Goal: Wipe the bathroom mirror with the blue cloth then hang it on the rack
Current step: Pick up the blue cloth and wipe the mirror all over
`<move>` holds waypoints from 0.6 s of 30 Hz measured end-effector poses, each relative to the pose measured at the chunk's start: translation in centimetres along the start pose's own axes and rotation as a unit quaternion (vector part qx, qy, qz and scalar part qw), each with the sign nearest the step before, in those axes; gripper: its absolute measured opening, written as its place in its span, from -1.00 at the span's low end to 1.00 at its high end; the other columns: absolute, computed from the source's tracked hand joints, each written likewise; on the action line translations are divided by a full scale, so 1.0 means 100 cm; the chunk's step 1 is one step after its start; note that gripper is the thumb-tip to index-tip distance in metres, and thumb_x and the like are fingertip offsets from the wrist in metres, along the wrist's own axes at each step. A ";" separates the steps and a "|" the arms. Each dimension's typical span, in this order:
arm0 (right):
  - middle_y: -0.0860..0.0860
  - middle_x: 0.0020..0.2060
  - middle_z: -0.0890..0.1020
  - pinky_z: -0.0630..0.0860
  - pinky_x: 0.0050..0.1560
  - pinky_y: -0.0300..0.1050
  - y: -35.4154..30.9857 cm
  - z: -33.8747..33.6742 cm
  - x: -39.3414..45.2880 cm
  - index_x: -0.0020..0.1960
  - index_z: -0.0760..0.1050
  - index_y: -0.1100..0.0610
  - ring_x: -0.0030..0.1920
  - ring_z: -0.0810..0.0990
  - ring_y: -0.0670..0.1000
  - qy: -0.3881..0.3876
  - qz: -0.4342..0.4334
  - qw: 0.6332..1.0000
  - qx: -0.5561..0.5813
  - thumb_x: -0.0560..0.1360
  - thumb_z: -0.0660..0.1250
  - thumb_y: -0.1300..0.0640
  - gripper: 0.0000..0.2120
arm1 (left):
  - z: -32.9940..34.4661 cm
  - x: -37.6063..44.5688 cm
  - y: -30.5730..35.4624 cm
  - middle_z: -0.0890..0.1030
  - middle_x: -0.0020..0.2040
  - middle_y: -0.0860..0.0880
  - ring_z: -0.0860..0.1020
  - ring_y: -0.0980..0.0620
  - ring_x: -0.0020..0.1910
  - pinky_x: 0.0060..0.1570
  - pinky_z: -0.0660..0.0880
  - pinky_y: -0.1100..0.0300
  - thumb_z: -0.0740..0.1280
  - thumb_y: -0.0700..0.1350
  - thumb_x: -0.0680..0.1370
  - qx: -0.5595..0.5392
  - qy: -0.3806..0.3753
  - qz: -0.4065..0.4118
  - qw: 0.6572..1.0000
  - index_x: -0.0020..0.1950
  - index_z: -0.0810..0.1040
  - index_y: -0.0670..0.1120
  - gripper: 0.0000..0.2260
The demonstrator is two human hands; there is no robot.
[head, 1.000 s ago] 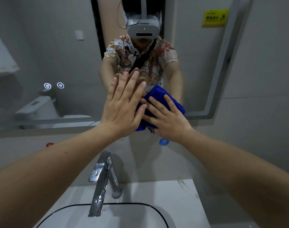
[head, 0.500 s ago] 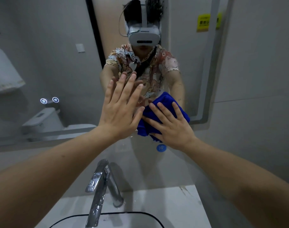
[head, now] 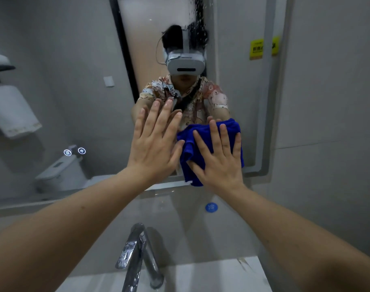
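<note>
The bathroom mirror [head: 78, 60] fills the wall ahead, with water drops near its top centre. A bunched blue cloth [head: 189, 144] lies against the glass at the mirror's lower right, near its bottom edge. My right hand [head: 217, 163] presses flat on the cloth with straight, spread fingers. My left hand [head: 154, 144] rests flat on the glass just left of the cloth, fingers straight, its thumb touching the cloth's edge. No rack is plainly in view except as a reflection at far left.
A chrome faucet [head: 135, 256] rises over the white sink counter [head: 211, 275] below my arms. A round blue sticker [head: 211, 207] sits on the wall under the mirror. The mirror's right frame [head: 270, 123] and a grey tiled wall stand at right. A white towel [head: 11, 110] is reflected at left.
Both hands and the cloth have slid a little to the right along the mirror's lower part. My view has tilted up, showing more of the mirror's top.
</note>
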State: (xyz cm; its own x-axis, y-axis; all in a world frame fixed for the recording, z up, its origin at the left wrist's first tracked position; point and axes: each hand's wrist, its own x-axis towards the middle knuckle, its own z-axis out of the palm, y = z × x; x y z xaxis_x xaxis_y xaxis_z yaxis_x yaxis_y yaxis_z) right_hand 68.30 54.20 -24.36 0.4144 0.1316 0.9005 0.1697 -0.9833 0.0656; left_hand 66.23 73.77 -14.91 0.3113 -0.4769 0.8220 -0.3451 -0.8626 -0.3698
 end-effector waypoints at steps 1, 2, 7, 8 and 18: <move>0.14 0.68 -0.15 -0.29 0.60 0.32 0.001 -0.003 0.007 0.70 -0.17 -0.10 0.67 -0.24 0.17 0.003 0.001 1.000 -0.001 0.59 0.10 -0.36 -0.17 | -0.002 0.004 -0.002 0.15 0.63 -0.20 0.06 -0.22 0.63 0.56 0.04 -0.25 0.16 0.10 0.64 0.000 0.002 0.000 1.000 0.59 0.29 -0.14 -0.44; 0.14 0.68 -0.15 -0.30 0.60 0.33 0.002 -0.005 0.014 0.70 -0.17 -0.10 0.67 -0.24 0.17 0.004 0.001 1.000 -0.002 0.59 0.10 -0.37 -0.17 | -0.004 0.009 -0.003 0.15 0.64 -0.20 0.06 -0.22 0.63 0.55 0.05 -0.26 0.16 0.09 0.64 -0.002 0.003 0.001 1.000 0.59 0.29 -0.14 -0.44; 0.15 0.69 -0.14 -0.25 0.60 0.36 0.009 -0.019 0.054 0.70 -0.15 -0.10 0.67 -0.23 0.19 0.015 -0.014 1.000 -0.014 0.57 0.09 -0.40 -0.15 | -0.018 0.035 -0.018 0.14 0.64 -0.19 0.05 -0.20 0.63 0.54 0.07 -0.27 0.14 0.10 0.64 -0.006 0.019 -0.002 1.000 0.59 0.28 -0.14 -0.43; 0.15 0.69 -0.14 -0.24 0.60 0.36 0.010 -0.023 0.066 0.70 -0.14 -0.10 0.67 -0.22 0.19 0.021 -0.012 1.000 -0.016 0.57 0.10 -0.41 -0.14 | -0.022 0.041 -0.022 0.13 0.64 -0.19 0.04 -0.20 0.64 0.55 0.05 -0.25 0.14 0.10 0.64 -0.008 0.020 -0.009 1.000 0.60 0.27 -0.13 -0.43; 0.13 0.69 -0.10 -0.27 0.60 0.34 0.002 -0.077 0.199 0.70 -0.17 -0.13 0.68 -0.19 0.17 0.069 0.017 0.997 -0.013 0.56 0.03 -0.45 -0.16 | -0.064 0.098 -0.054 0.13 0.65 -0.15 0.02 -0.14 0.64 0.59 -0.03 -0.16 0.10 0.11 0.64 -0.040 0.051 -0.071 0.995 0.62 0.23 -0.11 -0.42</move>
State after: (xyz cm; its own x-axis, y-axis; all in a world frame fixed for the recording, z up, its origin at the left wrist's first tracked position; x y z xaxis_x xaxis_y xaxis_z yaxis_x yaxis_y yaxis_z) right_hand 69.72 55.68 -3.09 0.2921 0.0816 0.9529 0.1345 -0.9900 0.0435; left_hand 65.47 74.88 -2.09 0.2711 -0.3276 0.9051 -0.3741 -0.9022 -0.2146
